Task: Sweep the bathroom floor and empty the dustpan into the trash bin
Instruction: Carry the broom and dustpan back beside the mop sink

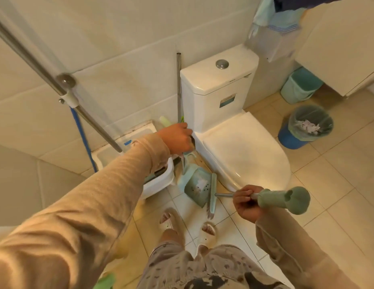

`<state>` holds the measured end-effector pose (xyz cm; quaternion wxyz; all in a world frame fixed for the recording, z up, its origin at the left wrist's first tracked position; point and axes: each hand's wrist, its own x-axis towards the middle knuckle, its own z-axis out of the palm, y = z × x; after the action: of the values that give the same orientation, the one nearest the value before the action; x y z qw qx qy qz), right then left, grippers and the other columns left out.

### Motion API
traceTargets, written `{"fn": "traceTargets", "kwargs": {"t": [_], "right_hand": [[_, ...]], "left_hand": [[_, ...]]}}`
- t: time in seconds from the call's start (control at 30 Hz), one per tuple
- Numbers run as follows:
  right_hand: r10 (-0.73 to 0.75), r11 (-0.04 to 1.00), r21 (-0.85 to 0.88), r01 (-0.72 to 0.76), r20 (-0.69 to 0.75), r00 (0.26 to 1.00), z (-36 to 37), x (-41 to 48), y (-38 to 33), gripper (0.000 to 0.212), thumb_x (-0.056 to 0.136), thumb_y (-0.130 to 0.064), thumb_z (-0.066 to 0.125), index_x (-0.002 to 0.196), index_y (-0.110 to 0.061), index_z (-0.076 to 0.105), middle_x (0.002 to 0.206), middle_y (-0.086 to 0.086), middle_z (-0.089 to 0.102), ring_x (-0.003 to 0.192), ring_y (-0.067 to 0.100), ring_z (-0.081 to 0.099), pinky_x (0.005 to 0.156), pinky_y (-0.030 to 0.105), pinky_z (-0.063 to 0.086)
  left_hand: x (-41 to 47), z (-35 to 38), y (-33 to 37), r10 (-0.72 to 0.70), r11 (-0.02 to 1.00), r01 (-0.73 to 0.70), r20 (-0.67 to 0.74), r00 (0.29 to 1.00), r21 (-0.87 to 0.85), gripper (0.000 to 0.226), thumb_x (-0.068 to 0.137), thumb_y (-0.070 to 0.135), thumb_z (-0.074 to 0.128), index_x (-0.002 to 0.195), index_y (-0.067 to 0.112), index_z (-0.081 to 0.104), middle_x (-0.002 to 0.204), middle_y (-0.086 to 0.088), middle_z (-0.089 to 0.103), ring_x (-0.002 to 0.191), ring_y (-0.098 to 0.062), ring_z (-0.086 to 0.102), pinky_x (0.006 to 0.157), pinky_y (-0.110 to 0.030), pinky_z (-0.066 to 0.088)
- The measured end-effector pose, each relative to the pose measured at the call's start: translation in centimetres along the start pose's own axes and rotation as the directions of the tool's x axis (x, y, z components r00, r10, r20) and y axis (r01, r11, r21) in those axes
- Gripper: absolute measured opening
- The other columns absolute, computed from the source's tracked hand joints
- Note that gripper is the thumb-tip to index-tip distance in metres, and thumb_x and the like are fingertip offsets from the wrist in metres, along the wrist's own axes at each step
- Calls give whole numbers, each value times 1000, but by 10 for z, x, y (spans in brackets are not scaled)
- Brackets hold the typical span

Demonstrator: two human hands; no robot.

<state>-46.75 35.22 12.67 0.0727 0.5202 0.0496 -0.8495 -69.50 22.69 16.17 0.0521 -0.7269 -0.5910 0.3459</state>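
Debris is seen in the dustpan on the floor beside the toilet, its handle gripped by the left hand; the broom is clasped by the right hand. Emptying into the trash bin, well apart, is judged not yet done.

A home bathroom — a white toilet with a push-button cistern stands against a cream tiled wall. Right of the toilet sit a lined trash bin and a teal pail; cloths hang above that side.
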Motion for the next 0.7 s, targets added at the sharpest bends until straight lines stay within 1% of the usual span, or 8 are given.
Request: {"fn": "traceTargets", "kwargs": {"t": [0.07,0.13,0.2,0.3,0.4,0.5,0.6,0.7], "right_hand": [[-13,997,76,12,12,1000,7,6,1,37,96,-10,22,61,-22,20,24,-1,34,16,10,36,24,9,28],[-38,987,154,36,9,999,13,15,4,39,99,-15,19,60,-21,20,23,-1,34,16,9,37,24,9,28],[-71,968,242,64,20,997,23,23,9,37,97,-15,19,60,-21,21,23,-2,36,16,10,38,23,8,28],[-15,956,292,3,40,999,41,34,18,29,66,-6,36,54,-28,24,24,0,38,15,14,38,21,9,22],[-51,917,397,39,21,998,60,46,26,28,60,-7,40,33,-13,35,25,2,37,17,15,39,24,7,28],[-179,871,467,152,14,984,86,56,35,37,59,-7,39,22,-6,40,25,1,37,18,15,38,28,7,31],[-227,860,475,188,24,974,109,63,39,36,58,-4,43,22,-3,42,26,2,39,19,14,40,31,6,32],[-245,841,501,204,17,969,129,70,38,32,57,-1,50,26,-1,46,27,4,41,21,13,43,34,8,38]], "left_hand": [[3,5,-16,-47,995,51,-49,998,86,26,37,44,88,53,35,70,44,14,64,53,-5,61,56,-13,47],[9,17,-30,-26,993,32,-53,998,114,24,38,35,89,52,34,69,44,13,63,52,-5,61,55,-13,46],[14,26,-42,8,982,6,-72,997,190,22,45,35,88,59,34,71,51,13,65,56,-6,62,59,-14,48],[13,36,-62,49,984,-26,-128,991,177,23,41,25,90,52,29,70,46,9,62,50,-12,60,55,-17,48],[11,52,-80,74,988,-49,-164,984,148,28,35,21,93,49,27,69,43,9,60,49,-12,58,54,-17,47],[9,64,-97,72,989,-59,-94,993,139,27,45,26,92,64,30,73,55,9,67,61,-13,63,64,-20,50],[12,90,-113,94,990,-95,14,995,106,31,80,17,72,109,25,65,99,0,69,98,-23,59,87,-33,43],[10,101,-128,32,990,-37,34,999,133,28,85,13,67,111,23,62,101,0,68,100,-24,57,89,-34,41]]}}
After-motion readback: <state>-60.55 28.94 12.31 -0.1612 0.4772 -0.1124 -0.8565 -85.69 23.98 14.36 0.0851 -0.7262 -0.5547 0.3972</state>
